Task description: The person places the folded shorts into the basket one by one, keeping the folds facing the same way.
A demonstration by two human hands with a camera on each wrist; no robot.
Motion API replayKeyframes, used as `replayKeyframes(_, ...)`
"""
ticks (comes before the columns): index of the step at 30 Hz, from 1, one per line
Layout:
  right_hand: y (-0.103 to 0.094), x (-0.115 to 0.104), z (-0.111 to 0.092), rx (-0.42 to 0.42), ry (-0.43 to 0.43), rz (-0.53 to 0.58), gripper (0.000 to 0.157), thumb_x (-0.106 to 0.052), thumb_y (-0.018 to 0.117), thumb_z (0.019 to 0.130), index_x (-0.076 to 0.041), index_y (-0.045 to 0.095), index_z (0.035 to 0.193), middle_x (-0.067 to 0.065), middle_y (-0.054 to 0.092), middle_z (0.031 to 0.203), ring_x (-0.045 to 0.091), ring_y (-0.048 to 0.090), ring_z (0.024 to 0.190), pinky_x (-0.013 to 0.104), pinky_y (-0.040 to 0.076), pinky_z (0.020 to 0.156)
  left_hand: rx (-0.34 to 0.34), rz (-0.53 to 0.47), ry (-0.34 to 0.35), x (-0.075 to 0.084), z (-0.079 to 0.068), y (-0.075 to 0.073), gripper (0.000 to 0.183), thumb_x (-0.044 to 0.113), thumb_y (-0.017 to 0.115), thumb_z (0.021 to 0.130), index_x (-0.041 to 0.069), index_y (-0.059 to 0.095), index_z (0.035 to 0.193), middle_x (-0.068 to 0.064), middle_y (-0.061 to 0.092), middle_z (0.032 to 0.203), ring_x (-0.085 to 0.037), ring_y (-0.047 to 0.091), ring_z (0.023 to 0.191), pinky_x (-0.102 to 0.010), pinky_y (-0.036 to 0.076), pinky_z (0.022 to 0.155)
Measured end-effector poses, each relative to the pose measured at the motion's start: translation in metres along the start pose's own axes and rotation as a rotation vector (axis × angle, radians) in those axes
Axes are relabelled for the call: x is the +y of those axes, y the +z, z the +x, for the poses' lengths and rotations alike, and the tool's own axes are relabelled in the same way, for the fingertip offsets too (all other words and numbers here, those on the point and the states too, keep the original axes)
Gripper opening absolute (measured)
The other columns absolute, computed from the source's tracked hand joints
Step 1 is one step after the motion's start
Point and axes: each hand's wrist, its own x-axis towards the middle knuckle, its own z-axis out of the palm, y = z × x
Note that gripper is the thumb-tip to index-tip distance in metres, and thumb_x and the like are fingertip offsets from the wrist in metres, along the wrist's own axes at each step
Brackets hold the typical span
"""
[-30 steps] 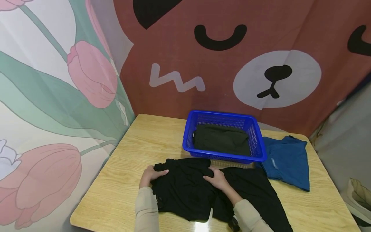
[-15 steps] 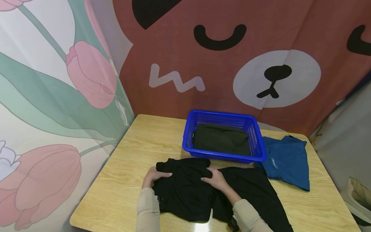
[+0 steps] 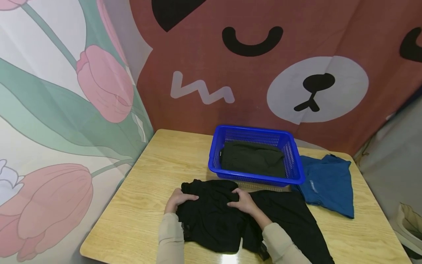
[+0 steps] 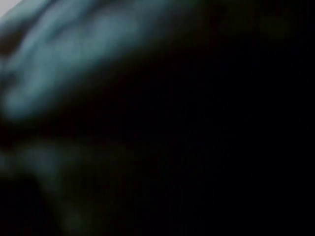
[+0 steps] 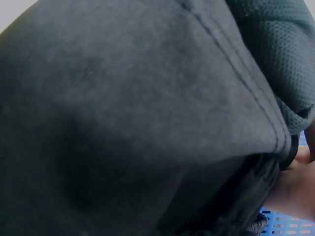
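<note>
A black garment (image 3: 212, 223), by its shape perhaps trousers, lies partly bunched on the table in the head view. My left hand (image 3: 178, 200) grips its left edge, thumb on top and fingers hidden under the cloth. Near the middle of the garment, my right hand (image 3: 245, 202) pinches a fold between thumb and fingers. One black part spreads flat to the right, beneath the right forearm. Close dark cloth (image 5: 138, 98) with a stitched seam fills most of the right wrist view. The left wrist view is too dark and blurred to tell much.
Behind the garment stands a blue plastic basket (image 3: 250, 179) with a folded dark green garment (image 3: 252, 159) inside. A blue garment (image 3: 329, 187) lies at the basket's right. The wooden table (image 3: 132, 216) meets printed curtains at its back and left.
My left hand has shifted to the right, drawing the garment's left edge inward. My right hand has moved slightly left. The basket and blue garment stay in place.
</note>
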Motion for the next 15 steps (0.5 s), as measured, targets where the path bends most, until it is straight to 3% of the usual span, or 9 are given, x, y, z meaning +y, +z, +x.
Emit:
replayKeyframes(7,0.0019,0.0018,-0.0014,-0.006,-0.104,-0.013,0.034,-0.012,0.076,0.072,0.003,0.059,0.098,0.018,0.062,0.098,0.038,0.057,0.093,0.047,0.045,0.08,0.033,0.029,0.014,0.0011,0.0014,0.0033,0.059,0.024,0.082,0.061,-0.011,0.055,0.102,-0.017,0.06,0.098,-0.025,0.053,0.087,-0.039,0.046,0.08)
replayKeyframes(15,0.0034,0.0019,-0.0013,-0.029,-0.256,0.08,0.023,-0.008,0.071,0.078,0.0,0.061,0.097,0.014,0.064,0.098,0.032,0.059,0.092,0.04,0.047,0.079,0.031,0.011,0.064,0.0043,0.0024,0.0047,0.045,0.024,0.082,0.062,-0.004,0.061,0.09,-0.01,0.061,0.087,-0.021,0.054,0.079,-0.033,0.046,0.072)
